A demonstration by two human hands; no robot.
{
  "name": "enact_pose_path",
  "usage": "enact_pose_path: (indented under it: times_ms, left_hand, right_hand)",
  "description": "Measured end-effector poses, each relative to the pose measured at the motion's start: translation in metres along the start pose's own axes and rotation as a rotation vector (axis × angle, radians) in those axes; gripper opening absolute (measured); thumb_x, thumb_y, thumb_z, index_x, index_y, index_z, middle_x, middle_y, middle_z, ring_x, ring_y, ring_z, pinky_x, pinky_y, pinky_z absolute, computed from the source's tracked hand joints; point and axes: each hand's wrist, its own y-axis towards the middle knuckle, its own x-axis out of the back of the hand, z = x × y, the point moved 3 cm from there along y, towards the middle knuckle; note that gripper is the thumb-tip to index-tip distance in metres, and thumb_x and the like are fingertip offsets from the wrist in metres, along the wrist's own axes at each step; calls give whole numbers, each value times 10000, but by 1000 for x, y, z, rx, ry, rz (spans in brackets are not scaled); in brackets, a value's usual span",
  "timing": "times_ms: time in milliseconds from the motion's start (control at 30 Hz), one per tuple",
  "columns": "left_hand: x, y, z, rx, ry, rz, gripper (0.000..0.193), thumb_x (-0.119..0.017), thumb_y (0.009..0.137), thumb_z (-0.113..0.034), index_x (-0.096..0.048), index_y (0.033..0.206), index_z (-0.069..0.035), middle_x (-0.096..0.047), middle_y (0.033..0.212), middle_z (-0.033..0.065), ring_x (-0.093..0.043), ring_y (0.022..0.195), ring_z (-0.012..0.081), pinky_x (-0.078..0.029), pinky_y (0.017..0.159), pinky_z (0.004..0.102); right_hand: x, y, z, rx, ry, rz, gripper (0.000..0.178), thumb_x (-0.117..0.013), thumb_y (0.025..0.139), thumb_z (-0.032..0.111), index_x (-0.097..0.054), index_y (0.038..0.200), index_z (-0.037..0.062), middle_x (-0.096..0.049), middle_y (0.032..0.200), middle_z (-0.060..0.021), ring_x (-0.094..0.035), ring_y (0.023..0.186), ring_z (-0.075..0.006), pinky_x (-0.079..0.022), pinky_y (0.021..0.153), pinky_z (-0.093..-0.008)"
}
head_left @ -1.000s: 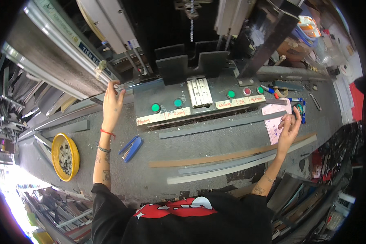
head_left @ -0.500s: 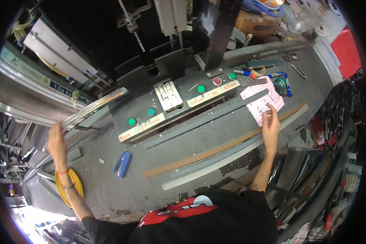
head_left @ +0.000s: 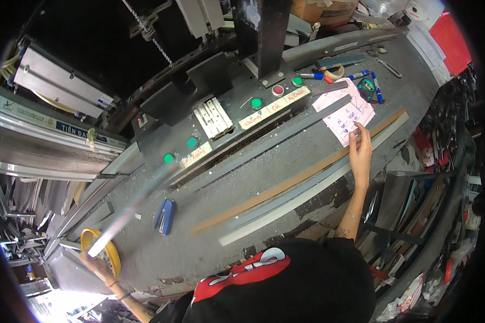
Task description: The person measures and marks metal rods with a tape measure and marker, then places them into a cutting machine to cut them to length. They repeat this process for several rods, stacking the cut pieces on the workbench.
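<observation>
My left hand (head_left: 98,268), at the lower left, is closed on one end of a long, shiny metal profile (head_left: 128,216). The profile slants up and away toward the row of buttons and is smeared by motion. Beside that hand stands a yellow round container (head_left: 111,257). My right hand (head_left: 361,152) holds nothing; its fingers are loosely bent and apart, the tips at the lower edge of pink handwritten papers (head_left: 341,127). Just left of it, a brown strip (head_left: 285,195), a grey strip (head_left: 293,203) and a whitish strip (head_left: 285,216) lie side by side on the bench.
A blue stapler (head_left: 165,217) stands on the grey bench (head_left: 151,253). Beyond are green buttons (head_left: 256,103), a red button (head_left: 277,90) and a long dark grey strip (head_left: 275,140). Markers (head_left: 378,88), a tape measure (head_left: 366,89) and a tape roll (head_left: 335,72) lie at the far right.
My left hand has come down toward me beside the yellow container, swinging the metal profile off the machine's left side and over the bench. My right hand stays by the pink papers.
</observation>
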Motion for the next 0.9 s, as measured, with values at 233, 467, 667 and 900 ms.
enact_pose_path:
  times_ms: [233, 467, 667, 900]
  left_hand:
    - [-69, -9, -232, -221, -464, 372, 446, -561, 684, 60, -502, 1118, -26, -540, 964, 179, -545, 887, 369, -464, 750, 456]
    - [-68, 28, -351, -305, -638, 494, 354, -638, 745, -25, -514, 1077, -20, -552, 916, 165, -563, 816, 352, -469, 661, 435]
    - [-67, 30, -360, -328, -668, 528, 280, -608, 833, -82, -525, 1076, 30, -532, 870, 199, -561, 749, 385, -450, 621, 432]
    - [-67, 27, -371, -267, -733, 637, 242, -584, 893, -152, -550, 1076, 3, -539, 840, 178, -578, 743, 370, -449, 621, 419]
  right_hand:
    - [7, -3, 6, 42, -30, -10, 318, -514, 975, 192, -544, 1245, 27, -536, 979, -68, -466, 729, -130, -405, 614, -261]
    - [36, -27, -15, -63, -69, -101, 316, -516, 973, 178, -542, 1251, 30, -545, 954, -58, -464, 705, -125, -395, 604, -262]
    - [44, -74, -51, -181, 113, -415, 419, -499, 971, 133, -409, 1364, 16, -554, 1010, -76, -539, 754, -127, -447, 667, -261]
    - [38, -104, -71, -281, 228, -488, 448, -502, 985, 127, -351, 1394, 21, -540, 1003, -41, -522, 723, -69, -416, 603, -202]
